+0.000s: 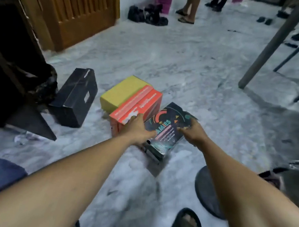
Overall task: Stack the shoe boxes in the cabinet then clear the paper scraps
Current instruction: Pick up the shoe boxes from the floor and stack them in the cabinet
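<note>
Both bare arms reach straight forward and down, forearms nearly parallel, toward a row of shoe boxes on the marble floor [197, 66]. The left hand [139, 129] lies palm down at the left long side of the dark printed box [167, 128], its fingers [135, 118] curled down into the seam where this box meets the orange box [138, 106]. The right hand [192, 131] clasps the opposite long side, fingers bent over the edge and thumb resting on the lid. So both hands grip the same box between them, and its near end looks raised a little off the floor, with shadow under it.

The lid carries large teal letters ending in "AMIES", a red arc and small triangles above them; the smaller lines beneath are too blurred to read. The orange box has white lettering along its top edge, also unreadable. Just behind it, touching, sits a plain yellow box [121, 91]. A black box [77, 97] stands apart to the left, near the dark cabinet [1, 57], with a white label on its side. Crumpled paper scraps [23, 137] lie on the floor at the cabinet's foot.
</note>
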A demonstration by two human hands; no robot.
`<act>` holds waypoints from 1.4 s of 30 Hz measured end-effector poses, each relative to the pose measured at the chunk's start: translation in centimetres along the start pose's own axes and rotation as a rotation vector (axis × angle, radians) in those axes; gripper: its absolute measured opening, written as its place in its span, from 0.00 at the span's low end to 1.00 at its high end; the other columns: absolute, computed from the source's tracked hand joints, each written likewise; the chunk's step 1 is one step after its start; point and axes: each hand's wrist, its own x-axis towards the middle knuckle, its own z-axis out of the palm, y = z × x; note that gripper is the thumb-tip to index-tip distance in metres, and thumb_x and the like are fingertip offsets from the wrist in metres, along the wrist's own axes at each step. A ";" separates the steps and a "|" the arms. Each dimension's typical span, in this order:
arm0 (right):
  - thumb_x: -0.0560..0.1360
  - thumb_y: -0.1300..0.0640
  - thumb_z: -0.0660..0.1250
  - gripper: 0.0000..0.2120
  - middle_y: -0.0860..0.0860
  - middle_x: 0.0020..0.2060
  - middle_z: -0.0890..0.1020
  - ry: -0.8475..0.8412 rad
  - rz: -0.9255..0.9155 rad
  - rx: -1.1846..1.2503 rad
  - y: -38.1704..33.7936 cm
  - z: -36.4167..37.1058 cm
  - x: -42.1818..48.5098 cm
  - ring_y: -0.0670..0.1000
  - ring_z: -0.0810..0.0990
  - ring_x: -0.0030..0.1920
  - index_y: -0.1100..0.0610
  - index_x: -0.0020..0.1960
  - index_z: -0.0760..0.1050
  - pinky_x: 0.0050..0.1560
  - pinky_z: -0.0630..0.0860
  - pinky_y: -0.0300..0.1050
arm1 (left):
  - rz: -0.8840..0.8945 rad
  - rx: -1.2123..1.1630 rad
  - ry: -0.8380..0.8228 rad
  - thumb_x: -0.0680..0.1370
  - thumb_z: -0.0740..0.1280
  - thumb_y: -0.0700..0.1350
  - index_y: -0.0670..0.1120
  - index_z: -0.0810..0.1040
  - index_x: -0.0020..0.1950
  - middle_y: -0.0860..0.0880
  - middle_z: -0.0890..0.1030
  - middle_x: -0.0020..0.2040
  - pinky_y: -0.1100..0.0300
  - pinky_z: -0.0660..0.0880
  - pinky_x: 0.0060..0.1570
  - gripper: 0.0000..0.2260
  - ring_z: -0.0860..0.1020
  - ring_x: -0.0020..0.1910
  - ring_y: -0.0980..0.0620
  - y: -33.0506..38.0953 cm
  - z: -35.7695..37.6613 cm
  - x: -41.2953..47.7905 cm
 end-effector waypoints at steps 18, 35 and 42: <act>0.65 0.50 0.81 0.31 0.57 0.61 0.80 -0.018 0.074 0.244 12.7 3.8 19.0 0.55 0.80 0.61 0.54 0.63 0.71 0.65 0.77 0.55 | -0.197 0.052 0.036 0.66 0.78 0.62 0.40 0.41 0.81 0.47 0.38 0.82 0.50 0.67 0.71 0.61 0.52 0.81 0.46 -2.4 17.5 5.6; 0.58 0.31 0.77 0.62 0.50 0.70 0.59 0.058 0.127 0.026 12.7 5.6 7.6 0.55 0.67 0.72 0.53 0.80 0.51 0.73 0.67 0.56 | -0.082 0.190 0.004 0.67 0.76 0.59 0.44 0.42 0.82 0.56 0.35 0.81 0.51 0.77 0.57 0.57 0.64 0.77 0.46 -8.7 14.5 1.6; 0.59 0.32 0.77 0.61 0.50 0.71 0.60 0.089 0.069 0.105 11.8 11.0 -3.7 0.53 0.61 0.75 0.54 0.81 0.51 0.74 0.64 0.47 | -0.085 0.171 0.027 0.66 0.80 0.60 0.45 0.42 0.83 0.55 0.37 0.82 0.51 0.74 0.63 0.60 0.59 0.80 0.50 -15.7 10.7 -3.5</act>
